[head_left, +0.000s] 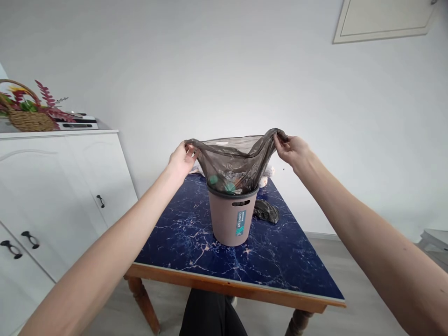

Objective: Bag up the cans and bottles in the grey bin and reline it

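A taupe plastic bin (pixel 231 217) with a teal label stands on the blue marbled table (pixel 287 261). A translucent grey-brown bin bag (pixel 233 161) sits in it, its upper part pulled up above the rim, with some rubbish showing through. My left hand (pixel 182 158) is closed on the bag's left edge. My right hand (pixel 292 149) pinches the bag's right edge. Both hands hold the bag's mouth stretched wide above the bin.
A crumpled dark bag (pixel 266 211) lies on the table just right of the bin. White cupboards (pixel 59 186) with black handles stand at the left, topped by a wicker basket of flowers (pixel 28 114). A white wall is behind.
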`<state>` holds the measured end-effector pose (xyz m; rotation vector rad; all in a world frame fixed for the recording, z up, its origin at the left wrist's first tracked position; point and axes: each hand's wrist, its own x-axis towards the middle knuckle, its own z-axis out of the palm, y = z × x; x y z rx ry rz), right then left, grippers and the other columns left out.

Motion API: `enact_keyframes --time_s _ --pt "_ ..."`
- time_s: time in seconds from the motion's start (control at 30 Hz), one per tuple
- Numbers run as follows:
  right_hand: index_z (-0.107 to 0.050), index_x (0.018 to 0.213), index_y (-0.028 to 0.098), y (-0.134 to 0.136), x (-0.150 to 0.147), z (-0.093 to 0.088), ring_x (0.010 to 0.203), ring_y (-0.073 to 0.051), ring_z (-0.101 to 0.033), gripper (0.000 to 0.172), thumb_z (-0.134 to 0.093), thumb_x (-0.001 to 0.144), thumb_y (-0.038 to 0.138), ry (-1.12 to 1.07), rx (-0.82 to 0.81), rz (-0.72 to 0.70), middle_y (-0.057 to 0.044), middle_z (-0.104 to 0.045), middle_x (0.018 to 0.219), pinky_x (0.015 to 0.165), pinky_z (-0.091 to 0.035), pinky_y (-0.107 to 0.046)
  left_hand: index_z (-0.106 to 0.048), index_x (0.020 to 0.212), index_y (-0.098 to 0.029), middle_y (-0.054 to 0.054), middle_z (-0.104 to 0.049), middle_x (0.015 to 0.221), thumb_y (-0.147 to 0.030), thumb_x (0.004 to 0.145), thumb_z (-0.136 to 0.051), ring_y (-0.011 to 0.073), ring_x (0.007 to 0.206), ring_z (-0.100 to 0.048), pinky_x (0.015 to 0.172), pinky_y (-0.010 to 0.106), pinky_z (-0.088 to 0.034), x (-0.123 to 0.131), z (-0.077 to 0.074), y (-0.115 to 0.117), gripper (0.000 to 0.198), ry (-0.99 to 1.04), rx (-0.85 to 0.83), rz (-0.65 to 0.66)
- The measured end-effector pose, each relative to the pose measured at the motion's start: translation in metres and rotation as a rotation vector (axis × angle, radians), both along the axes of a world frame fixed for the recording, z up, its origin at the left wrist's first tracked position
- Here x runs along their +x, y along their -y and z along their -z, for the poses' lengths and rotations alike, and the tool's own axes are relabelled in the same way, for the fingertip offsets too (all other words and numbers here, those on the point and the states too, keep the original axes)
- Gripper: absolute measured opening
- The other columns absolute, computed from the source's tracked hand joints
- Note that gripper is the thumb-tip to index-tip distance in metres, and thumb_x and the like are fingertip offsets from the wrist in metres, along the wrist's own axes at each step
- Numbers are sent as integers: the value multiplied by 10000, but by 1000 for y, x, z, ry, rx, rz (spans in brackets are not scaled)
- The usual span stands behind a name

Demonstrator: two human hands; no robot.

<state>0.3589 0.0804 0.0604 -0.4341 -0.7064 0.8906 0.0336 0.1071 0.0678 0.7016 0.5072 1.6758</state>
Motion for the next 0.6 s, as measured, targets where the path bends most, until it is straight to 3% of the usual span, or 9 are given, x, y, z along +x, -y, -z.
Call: enact_keyframes --time_s 0.13,0.3,0.47,0.6 --pt "-609 942 206 -5 -5 -6 660 -127 -709 221 -493 955 18 -49 -41 18 22 -638 712 663 -701 -233 -505 675 -195 -87 -512 524 -6 938 -595 46 430 -493 698 204 -573 21 -12 2 336 -7 65 56" --pt "-588 889 218 -6 -4 -13 651 -100 -700 187 -541 962 52 -39 -46 41 36 -622 710 662 -675 -179 -474 642 -198 -94 -476 510 -5 943 -611 34 405 -440 643 170 -544 24 -24 6 382 -10 117 71" --pt "-582 887 227 1 -11 -12 665 -112 -697 152 -604 945 87 5 -41 31 34 -614 724 648 -673 -185 -460 617 -201 -110 -398 460 -39 971 -602 32 368 -373 658 178 -549 14 -24 12 414 -53 129 76" --pt "-598 912 212 9 -28 -19 675 -117 -685 151 -583 934 63 27 -38 -3 16 -623 746 639 -664 -181 -473 622 -197 -99 -418 468 -60 985 -597 30 369 -354 656 192 -550 18 -22 20 407 -147 160 125"
